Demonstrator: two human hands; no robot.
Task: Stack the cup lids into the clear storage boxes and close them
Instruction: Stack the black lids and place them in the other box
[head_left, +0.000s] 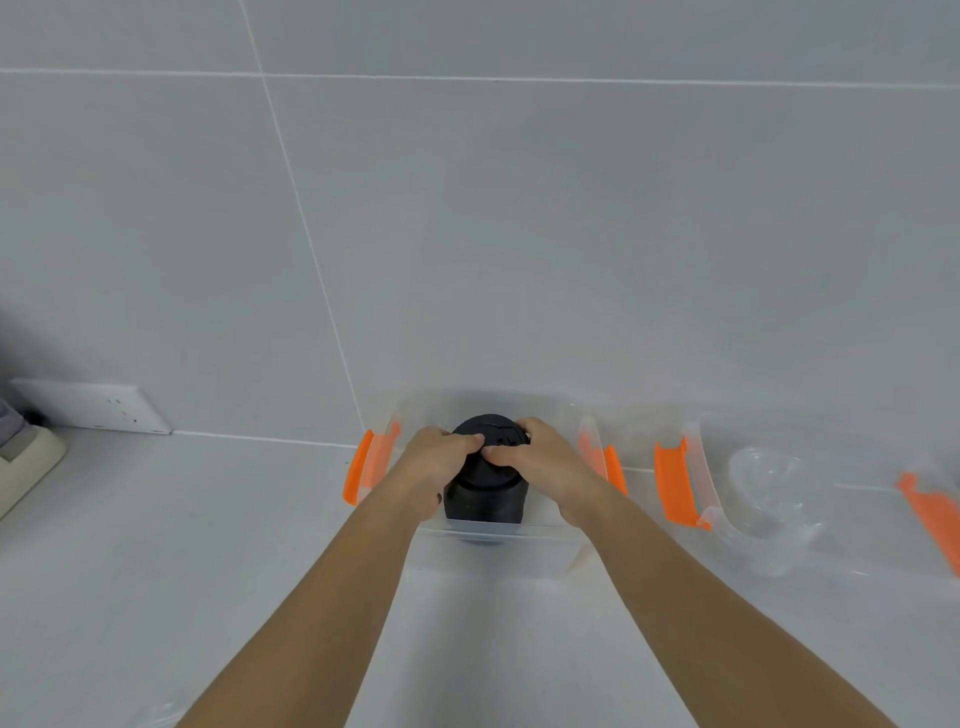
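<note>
A tall stack of black cup lids (488, 499) stands inside a clear storage box (498, 551) with orange latches, set against the tiled wall. My left hand (434, 467) grips the top of the stack from the left. My right hand (540, 460) grips it from the right, its fingertips on the uppermost lid. The box has no lid on it. A second clear box (711, 493) with orange latches stands to the right and holds a stack of clear domed lids (769, 499).
A white wall socket (98, 408) sits low on the wall at the left. A beige object (23, 462) lies at the far left edge. The white counter (156, 571) extends toward me in front of the boxes.
</note>
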